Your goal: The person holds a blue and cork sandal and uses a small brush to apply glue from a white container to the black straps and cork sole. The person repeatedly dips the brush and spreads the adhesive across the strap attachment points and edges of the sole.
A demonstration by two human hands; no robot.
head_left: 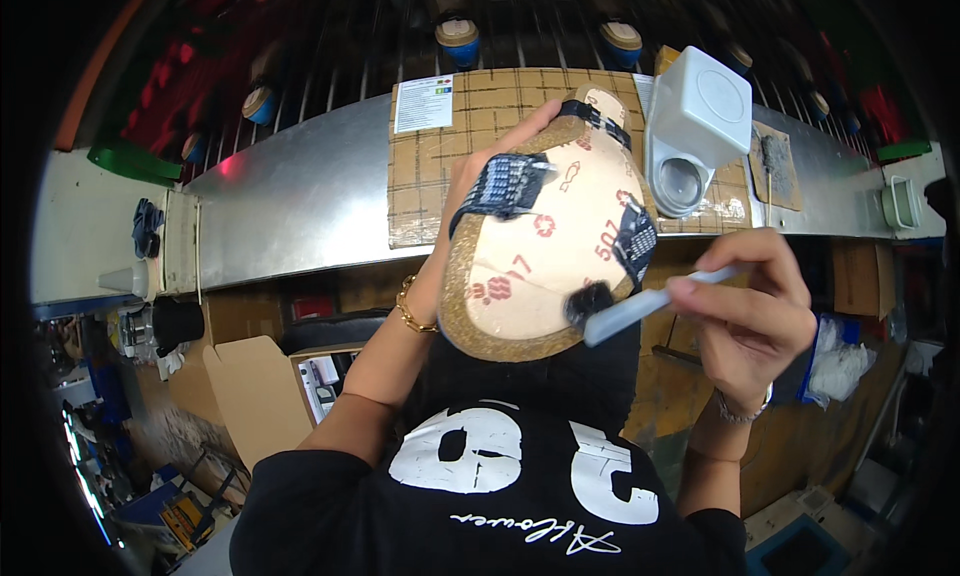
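Observation:
My left hand point(463, 179) is wrapped round a half-made sandal point(545, 266), holding its underside up over the bench's front edge. The sandal has a pale insole board with red print and a brown cork-like rim. Dark woven strap ends point(512, 183) fold onto the board at both sides and near its far tip. Fingers behind the sandal are partly hidden. My right hand point(755, 316) pinches the pale flat handle of a brush point(640, 308). Its black bristles touch or hover just over the board near the sandal's close right edge; I cannot tell which.
A white plastic dispenser with a round cup point(700, 101) stands right of the sandal on taped cardboard point(420, 191). A stained board point(778, 166) lies farther right on the metal bench point(290, 196). Beyond run rollers with blue-and-tan pieces point(458, 41). An open carton point(255, 386) sits lower left.

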